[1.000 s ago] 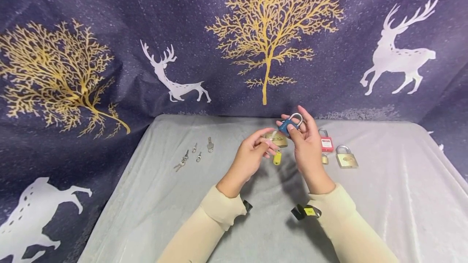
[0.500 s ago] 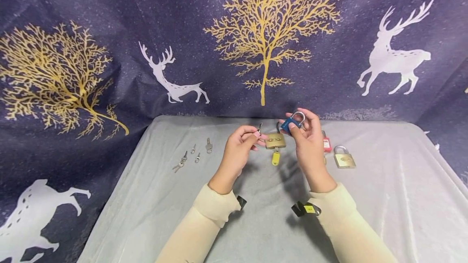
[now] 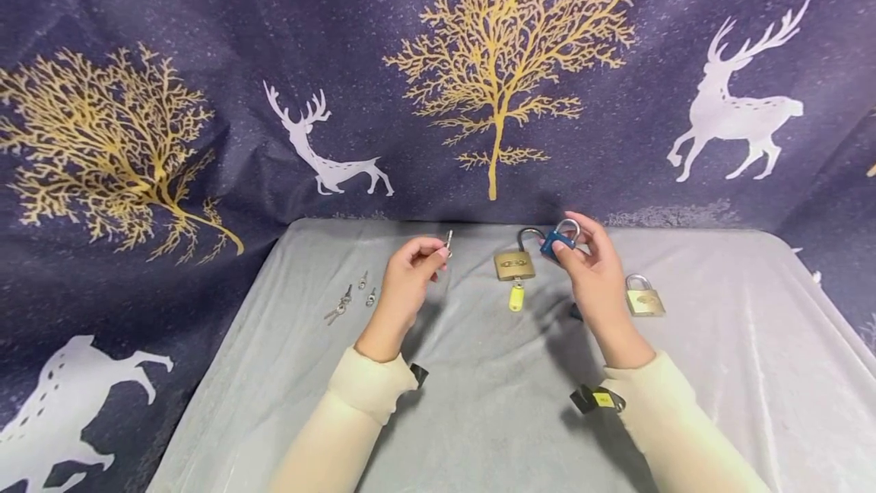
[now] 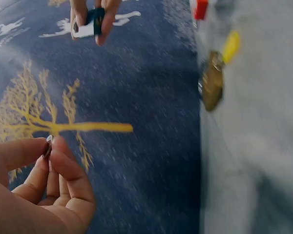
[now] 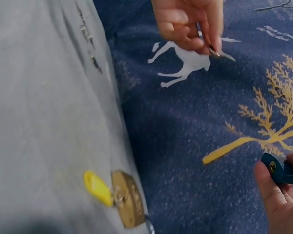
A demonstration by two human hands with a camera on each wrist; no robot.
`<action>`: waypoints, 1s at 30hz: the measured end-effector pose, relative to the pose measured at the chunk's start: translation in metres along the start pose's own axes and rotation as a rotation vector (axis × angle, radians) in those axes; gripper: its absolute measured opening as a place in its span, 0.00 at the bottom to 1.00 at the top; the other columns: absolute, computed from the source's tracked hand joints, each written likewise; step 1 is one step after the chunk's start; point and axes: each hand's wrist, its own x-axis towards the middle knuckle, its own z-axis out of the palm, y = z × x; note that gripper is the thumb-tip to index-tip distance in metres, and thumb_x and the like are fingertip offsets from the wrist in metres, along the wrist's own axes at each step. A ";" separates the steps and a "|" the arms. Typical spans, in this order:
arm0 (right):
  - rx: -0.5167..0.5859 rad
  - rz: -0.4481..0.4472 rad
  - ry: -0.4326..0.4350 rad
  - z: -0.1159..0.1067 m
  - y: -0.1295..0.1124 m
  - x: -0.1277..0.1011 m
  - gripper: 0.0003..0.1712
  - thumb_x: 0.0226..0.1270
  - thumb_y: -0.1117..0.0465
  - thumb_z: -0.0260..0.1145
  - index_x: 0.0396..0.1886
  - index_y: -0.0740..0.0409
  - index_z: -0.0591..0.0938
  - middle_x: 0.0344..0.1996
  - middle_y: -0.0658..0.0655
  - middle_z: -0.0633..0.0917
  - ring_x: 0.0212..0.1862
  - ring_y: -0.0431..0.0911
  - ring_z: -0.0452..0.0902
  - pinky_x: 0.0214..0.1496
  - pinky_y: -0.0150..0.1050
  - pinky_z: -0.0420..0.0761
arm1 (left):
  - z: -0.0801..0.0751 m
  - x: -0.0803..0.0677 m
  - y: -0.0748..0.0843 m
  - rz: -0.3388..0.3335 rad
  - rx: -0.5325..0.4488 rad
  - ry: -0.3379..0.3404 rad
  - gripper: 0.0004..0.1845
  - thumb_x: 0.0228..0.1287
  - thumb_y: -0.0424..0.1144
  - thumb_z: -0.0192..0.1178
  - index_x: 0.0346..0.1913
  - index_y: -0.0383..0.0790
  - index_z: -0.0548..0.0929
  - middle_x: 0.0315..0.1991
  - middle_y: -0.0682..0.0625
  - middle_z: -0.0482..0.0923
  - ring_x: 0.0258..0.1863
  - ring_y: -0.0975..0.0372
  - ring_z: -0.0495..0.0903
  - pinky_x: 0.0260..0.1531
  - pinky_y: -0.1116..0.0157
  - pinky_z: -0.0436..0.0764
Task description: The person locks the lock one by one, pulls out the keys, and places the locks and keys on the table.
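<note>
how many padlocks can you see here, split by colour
brass padlocks: 2
blue padlock: 1
red padlock: 1, seen only in the left wrist view
total: 4

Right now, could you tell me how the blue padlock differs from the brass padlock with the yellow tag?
The blue padlock is pinched in the right hand, held above the cloth; the brass padlock with the yellow tag lies on the grey cloth, untouched. The blue one looks smaller than the brass one. The brass one has a key with a yellow tag at its base; the blue one shows none. Both have a curved metal shackle.
</note>
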 end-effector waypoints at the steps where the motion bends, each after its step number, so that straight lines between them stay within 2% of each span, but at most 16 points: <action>1: -0.011 0.007 -0.001 -0.003 0.001 -0.001 0.28 0.70 0.76 0.61 0.68 0.60 0.73 0.46 0.56 0.76 0.40 0.37 0.86 0.48 0.28 0.85 | -0.004 0.000 -0.002 -0.006 0.007 0.005 0.09 0.65 0.28 0.63 0.46 0.27 0.83 0.31 0.53 0.83 0.28 0.62 0.81 0.28 0.70 0.77; 7: -0.112 0.032 -0.002 -0.017 0.004 -0.004 0.28 0.70 0.75 0.62 0.68 0.62 0.74 0.43 0.51 0.76 0.35 0.33 0.80 0.44 0.24 0.83 | -0.030 -0.001 -0.011 -0.056 0.068 0.030 0.08 0.65 0.27 0.62 0.45 0.27 0.81 0.34 0.42 0.84 0.27 0.65 0.81 0.28 0.69 0.77; 12: -0.239 0.034 -0.011 -0.030 0.004 -0.006 0.27 0.70 0.72 0.63 0.68 0.59 0.75 0.41 0.48 0.72 0.32 0.31 0.73 0.42 0.21 0.80 | -0.050 -0.003 -0.017 -0.132 0.139 0.020 0.07 0.66 0.29 0.61 0.45 0.30 0.82 0.35 0.43 0.85 0.30 0.62 0.83 0.33 0.64 0.78; 15: -0.303 0.049 -0.026 -0.038 0.004 -0.008 0.28 0.71 0.71 0.63 0.69 0.53 0.75 0.43 0.46 0.74 0.36 0.31 0.75 0.43 0.21 0.80 | -0.062 -0.005 -0.021 -0.174 0.199 -0.004 0.07 0.67 0.31 0.60 0.45 0.32 0.82 0.35 0.45 0.85 0.33 0.59 0.84 0.36 0.61 0.79; 18: -0.378 0.066 -0.038 -0.047 0.004 -0.010 0.29 0.72 0.68 0.64 0.70 0.49 0.74 0.45 0.44 0.76 0.40 0.30 0.78 0.40 0.21 0.79 | -0.073 -0.009 -0.027 -0.215 0.257 -0.036 0.09 0.68 0.32 0.61 0.46 0.31 0.83 0.35 0.46 0.84 0.33 0.58 0.84 0.35 0.62 0.80; 23: -0.488 0.086 -0.044 -0.059 0.004 -0.013 0.30 0.73 0.63 0.64 0.72 0.47 0.72 0.45 0.44 0.75 0.42 0.27 0.81 0.36 0.22 0.80 | -0.088 -0.014 -0.035 -0.274 0.327 -0.095 0.10 0.68 0.32 0.62 0.47 0.29 0.83 0.35 0.47 0.84 0.30 0.63 0.81 0.29 0.66 0.77; 26: -0.502 0.094 -0.038 -0.065 0.004 -0.015 0.30 0.72 0.64 0.65 0.72 0.48 0.73 0.44 0.44 0.75 0.40 0.27 0.82 0.31 0.24 0.80 | -0.095 -0.016 -0.040 -0.282 0.370 -0.128 0.09 0.67 0.32 0.61 0.46 0.29 0.84 0.34 0.47 0.85 0.29 0.64 0.80 0.27 0.65 0.76; 30: -0.490 0.113 -0.049 -0.075 0.005 -0.017 0.29 0.72 0.65 0.65 0.72 0.53 0.72 0.43 0.44 0.77 0.38 0.28 0.84 0.33 0.25 0.83 | -0.101 -0.018 -0.045 -0.290 0.425 -0.156 0.08 0.67 0.31 0.60 0.44 0.29 0.84 0.34 0.48 0.83 0.29 0.61 0.78 0.27 0.64 0.76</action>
